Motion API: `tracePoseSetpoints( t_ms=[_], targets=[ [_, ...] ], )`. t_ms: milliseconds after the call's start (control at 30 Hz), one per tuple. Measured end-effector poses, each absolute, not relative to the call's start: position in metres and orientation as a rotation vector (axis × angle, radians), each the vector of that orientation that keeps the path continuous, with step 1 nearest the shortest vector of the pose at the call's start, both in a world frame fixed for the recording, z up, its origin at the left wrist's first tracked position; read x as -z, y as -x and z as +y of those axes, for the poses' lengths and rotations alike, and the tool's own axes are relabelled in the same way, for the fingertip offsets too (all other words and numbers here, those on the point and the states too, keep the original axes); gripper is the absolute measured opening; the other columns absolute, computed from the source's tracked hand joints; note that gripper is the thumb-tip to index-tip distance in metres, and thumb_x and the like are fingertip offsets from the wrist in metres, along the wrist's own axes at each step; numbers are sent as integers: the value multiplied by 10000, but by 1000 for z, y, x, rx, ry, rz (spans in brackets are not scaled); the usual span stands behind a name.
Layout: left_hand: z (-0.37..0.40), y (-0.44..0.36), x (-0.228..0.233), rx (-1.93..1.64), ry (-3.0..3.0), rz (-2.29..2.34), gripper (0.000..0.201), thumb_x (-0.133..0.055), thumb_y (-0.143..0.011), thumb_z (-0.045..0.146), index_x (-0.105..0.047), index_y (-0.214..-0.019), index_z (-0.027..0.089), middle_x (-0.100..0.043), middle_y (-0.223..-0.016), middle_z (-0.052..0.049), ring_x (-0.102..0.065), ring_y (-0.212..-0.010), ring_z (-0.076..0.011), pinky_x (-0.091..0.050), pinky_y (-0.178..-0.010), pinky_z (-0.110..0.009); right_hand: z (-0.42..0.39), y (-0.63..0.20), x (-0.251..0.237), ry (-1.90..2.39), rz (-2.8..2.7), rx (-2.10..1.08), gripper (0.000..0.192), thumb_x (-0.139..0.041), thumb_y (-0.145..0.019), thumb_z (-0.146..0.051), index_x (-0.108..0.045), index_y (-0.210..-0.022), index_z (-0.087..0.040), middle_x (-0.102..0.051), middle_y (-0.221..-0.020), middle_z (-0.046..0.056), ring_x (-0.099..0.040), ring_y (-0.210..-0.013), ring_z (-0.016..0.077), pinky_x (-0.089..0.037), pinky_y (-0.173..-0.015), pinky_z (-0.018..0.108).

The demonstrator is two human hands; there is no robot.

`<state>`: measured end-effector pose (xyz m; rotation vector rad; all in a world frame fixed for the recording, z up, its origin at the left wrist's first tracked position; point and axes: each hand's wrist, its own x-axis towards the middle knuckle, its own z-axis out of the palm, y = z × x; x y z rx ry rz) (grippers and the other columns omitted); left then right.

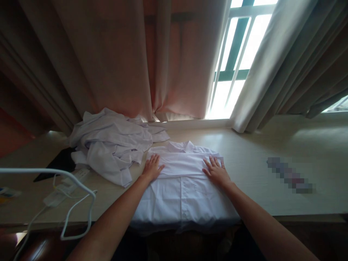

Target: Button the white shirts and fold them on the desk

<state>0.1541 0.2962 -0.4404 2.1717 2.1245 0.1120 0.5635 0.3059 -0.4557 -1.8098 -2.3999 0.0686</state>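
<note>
Both forearms reach up from 6 o'clock onto a white shirt (182, 188) spread on the table (258, 170). Left hand (151, 168) and right hand (216, 171) press flat, fingers spread, grasping nothing. Crumpled white clothes (111, 145) lie at 10 o'clock.

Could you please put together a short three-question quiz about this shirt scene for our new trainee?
1. True or false: both hands lie flat on the white shirt spread on the table.
2. Which lies nearer the pile of crumpled white garments: the left hand or the right hand?
3. Multiple choice: the shirt's collar points toward A) the person, B) the window, C) the white cable.

Key:
1. True; palms down, fingers spread, nothing gripped.
2. The left hand.
3. B.
</note>
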Motion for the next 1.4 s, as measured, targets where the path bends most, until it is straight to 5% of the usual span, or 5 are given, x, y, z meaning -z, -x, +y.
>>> tracePoseSetpoints(
  t_ms=[1400],
  targets=[
    [495,-146,462,-274,-2302,2138,773,-267,-956,644,-258,-1557,159,-165,-1653,-115,-128,-1523,-296,-87,-1225,-478,517,-567,468,1687,-2338,-197,636,-397,-957,-582,-332,-1541,-339,-166,-1663,43,-134,-1523,321,-22,-1188,606]
  ],
)
